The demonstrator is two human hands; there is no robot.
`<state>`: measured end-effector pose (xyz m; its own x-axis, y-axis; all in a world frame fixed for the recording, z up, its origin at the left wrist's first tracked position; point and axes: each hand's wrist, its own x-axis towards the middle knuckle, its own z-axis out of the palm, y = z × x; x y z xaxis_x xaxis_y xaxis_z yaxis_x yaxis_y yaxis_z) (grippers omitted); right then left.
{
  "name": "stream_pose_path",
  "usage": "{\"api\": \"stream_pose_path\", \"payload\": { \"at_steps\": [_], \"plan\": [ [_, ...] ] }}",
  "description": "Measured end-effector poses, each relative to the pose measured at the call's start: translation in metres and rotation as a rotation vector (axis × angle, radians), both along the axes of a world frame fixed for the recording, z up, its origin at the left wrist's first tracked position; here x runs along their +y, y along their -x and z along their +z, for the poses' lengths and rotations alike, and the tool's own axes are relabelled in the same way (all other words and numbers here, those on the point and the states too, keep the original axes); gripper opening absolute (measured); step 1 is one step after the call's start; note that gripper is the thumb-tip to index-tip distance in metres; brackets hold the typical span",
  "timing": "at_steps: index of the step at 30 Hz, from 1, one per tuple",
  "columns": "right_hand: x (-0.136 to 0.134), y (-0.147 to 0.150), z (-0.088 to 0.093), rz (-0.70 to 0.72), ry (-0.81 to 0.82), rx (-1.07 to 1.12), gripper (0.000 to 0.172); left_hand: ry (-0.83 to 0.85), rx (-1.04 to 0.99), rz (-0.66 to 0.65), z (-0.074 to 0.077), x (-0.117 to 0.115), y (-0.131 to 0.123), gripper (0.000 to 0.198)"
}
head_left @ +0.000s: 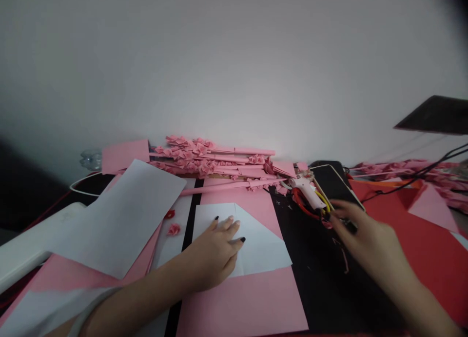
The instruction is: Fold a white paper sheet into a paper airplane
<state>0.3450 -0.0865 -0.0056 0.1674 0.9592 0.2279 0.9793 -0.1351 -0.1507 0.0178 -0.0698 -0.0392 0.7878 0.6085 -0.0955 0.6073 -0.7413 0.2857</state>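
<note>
Paper lies under the unclenched left grip; the right grip is too blurred to tell.

Folded sheet sits on a backing sheet, left hand on top, loose sheet off left, paper flowers behind near the wall, glue gun behind-right, right hand just before it, large sheet far right.
</note>
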Motion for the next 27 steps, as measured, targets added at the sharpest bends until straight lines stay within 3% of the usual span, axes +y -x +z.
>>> {"api": "stream_pose_path", "payload": {
  "at_steps": [2,4,7,16,20,24,27],
  "plan": [
    [0.034,-0.014,0.000,-0.104,-0.060,-0.056,0.055,-0.017,-0.008,-0.003,-0.001,-0.001,0.000,0.038],
    [0.062,-0.023,-0.006,-0.200,-0.015,-0.171,0.070,-0.040,-0.027,-0.004,-0.003,-0.002,0.001,0.036],
    [0.083,-0.027,-0.017,-0.295,0.019,-0.204,0.075,-0.065,-0.054,0.000,-0.004,-0.002,0.001,0.034],
    [0.086,-0.028,-0.041,-0.252,-0.203,-0.360,0.065,-0.057,-0.066,0.004,-0.003,-0.004,0.001,0.035],
    [0.090,-0.033,-0.042,-0.251,-0.187,-0.355,0.063,-0.056,-0.059,0.007,-0.002,-0.004,0.001,0.036],
    [0.086,-0.052,-0.036,-0.198,-0.072,-0.229,0.070,-0.072,-0.063,0.003,-0.001,-0.002,0.001,0.035],
    [0.070,-0.073,-0.037,-0.117,-0.131,-0.179,0.069,-0.069,-0.067,0.006,-0.002,-0.002,0.000,0.035]
  ]
}}
